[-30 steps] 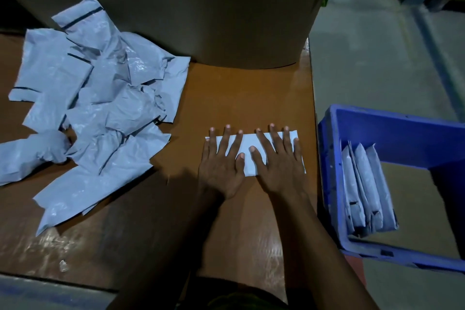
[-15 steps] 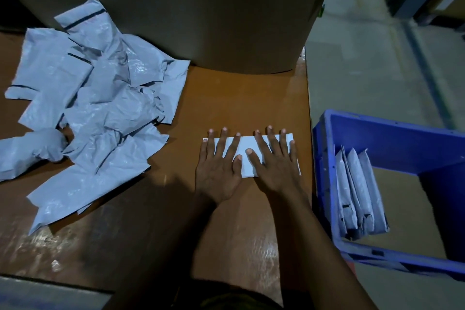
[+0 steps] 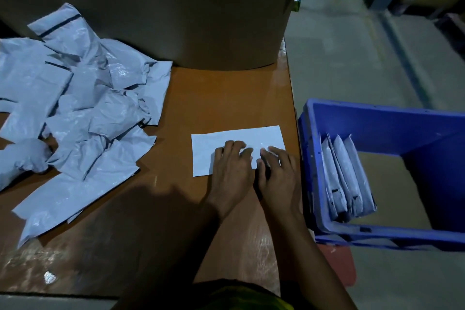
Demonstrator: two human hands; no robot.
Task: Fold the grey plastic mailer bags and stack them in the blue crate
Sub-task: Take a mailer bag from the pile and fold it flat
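Film this thin is light, limp and slick on the glossy desk [image 3: 226, 98], so I judge the folded mailer bag [image 3: 237, 139], at centre frame close to the desk's right edge, wants taking by its near long edge with the fold pinned. My left grip [image 3: 231, 168] and right grip [image 3: 279, 171] lie side by side on its lower half, fingers bent; pinching or only pressing, I cannot tell. At right the blue crate [image 3: 312, 158] has open floor beside its upright folded bags [image 3: 344, 176]; the loose pile [image 3: 83, 108] crowds the left.
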